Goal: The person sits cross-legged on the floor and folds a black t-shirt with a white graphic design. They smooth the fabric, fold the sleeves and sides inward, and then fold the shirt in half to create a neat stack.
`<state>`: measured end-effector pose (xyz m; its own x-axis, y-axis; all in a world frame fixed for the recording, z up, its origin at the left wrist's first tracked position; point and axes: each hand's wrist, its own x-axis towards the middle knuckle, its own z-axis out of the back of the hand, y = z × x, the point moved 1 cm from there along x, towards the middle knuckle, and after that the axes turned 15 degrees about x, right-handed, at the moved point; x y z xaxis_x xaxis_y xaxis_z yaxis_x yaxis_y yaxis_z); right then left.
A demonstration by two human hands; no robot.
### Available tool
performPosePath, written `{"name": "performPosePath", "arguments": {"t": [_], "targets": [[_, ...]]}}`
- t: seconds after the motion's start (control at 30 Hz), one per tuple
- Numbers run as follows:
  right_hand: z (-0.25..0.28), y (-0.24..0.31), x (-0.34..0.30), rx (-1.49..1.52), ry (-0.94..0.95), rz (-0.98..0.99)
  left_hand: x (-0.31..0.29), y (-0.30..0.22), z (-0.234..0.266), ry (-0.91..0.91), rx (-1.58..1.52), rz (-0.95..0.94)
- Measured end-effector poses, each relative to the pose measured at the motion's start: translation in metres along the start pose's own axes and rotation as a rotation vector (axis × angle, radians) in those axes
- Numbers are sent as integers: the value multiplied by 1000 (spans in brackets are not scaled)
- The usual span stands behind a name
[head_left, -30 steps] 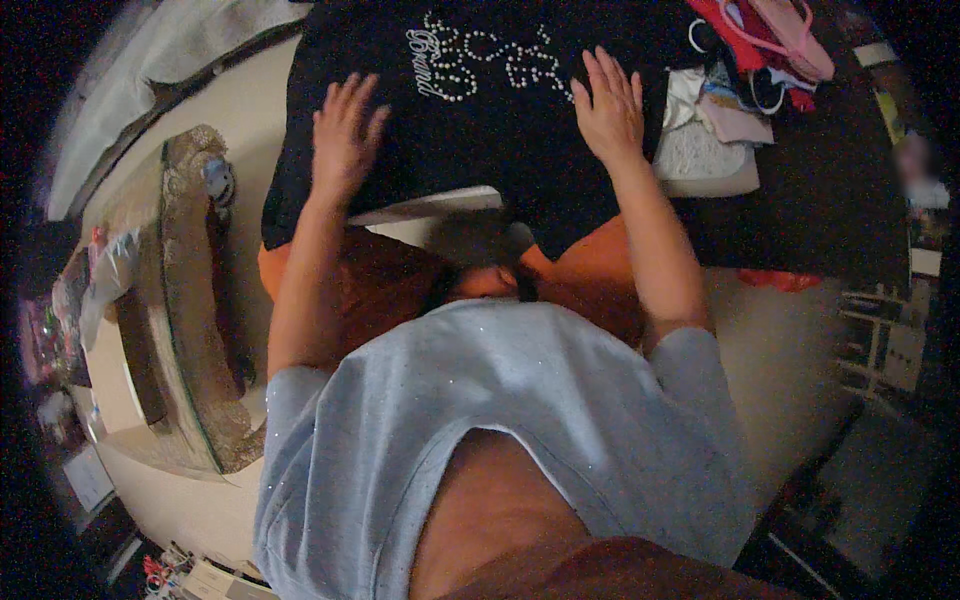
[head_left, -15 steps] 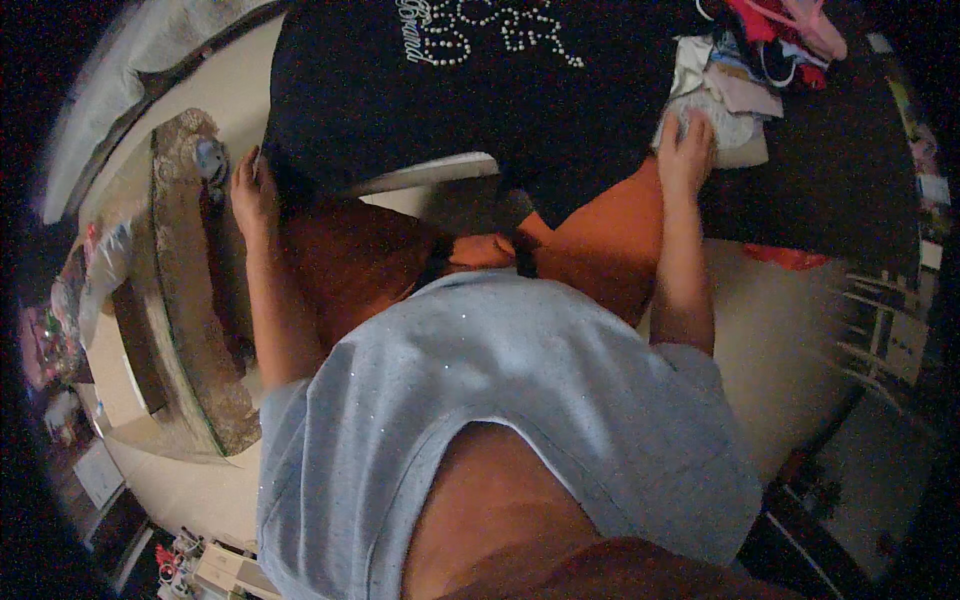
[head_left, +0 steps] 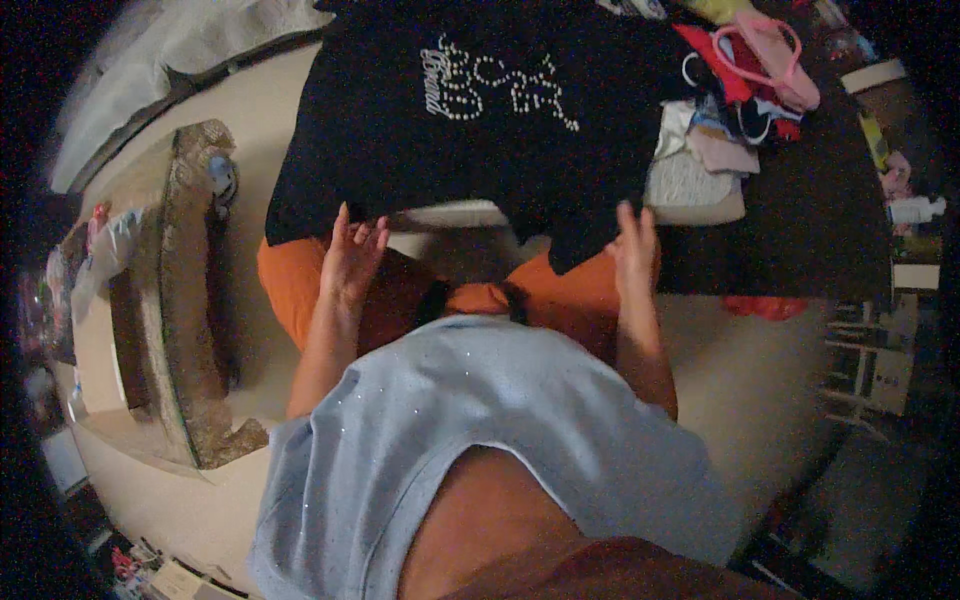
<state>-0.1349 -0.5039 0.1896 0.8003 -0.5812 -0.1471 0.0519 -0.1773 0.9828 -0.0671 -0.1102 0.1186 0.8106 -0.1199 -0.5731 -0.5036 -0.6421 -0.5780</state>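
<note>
A black cloth garment (head_left: 380, 150) with a pattern of shiny studs and pale lettering lies spread out before me, its near edge hanging unevenly over my orange-clad lap. My left hand (head_left: 353, 262) is at that near edge, left of the middle, palm turned partly up and fingers apart. At the near right corner is my right hand (head_left: 634, 250), its fingers stretched out and slightly blurred. Both hands look empty; whether the fingertips touch the cloth is unclear. Just beyond my right hand lies a white patterned cloth (head_left: 690, 180) or packet.
A pile of small colourful garments (head_left: 755, 65), with pink, red and white pieces, lies at the far right on a dark surface (head_left: 800, 220). On the left stands a box-like item with a brown patterned edge (head_left: 185, 300). Grey bedding (head_left: 190, 50) is at the far left.
My hands have come closer together and nearer my body; the left has moved right from beside the garment's left edge. The view has shifted, so the garment sits lower in it.
</note>
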Motion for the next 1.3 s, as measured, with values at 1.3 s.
{"name": "performPosePath", "arguments": {"t": [1.3], "targets": [[-280,118,473,236,855,-341,127,-82,-160,-366,2025,-1198]]}}
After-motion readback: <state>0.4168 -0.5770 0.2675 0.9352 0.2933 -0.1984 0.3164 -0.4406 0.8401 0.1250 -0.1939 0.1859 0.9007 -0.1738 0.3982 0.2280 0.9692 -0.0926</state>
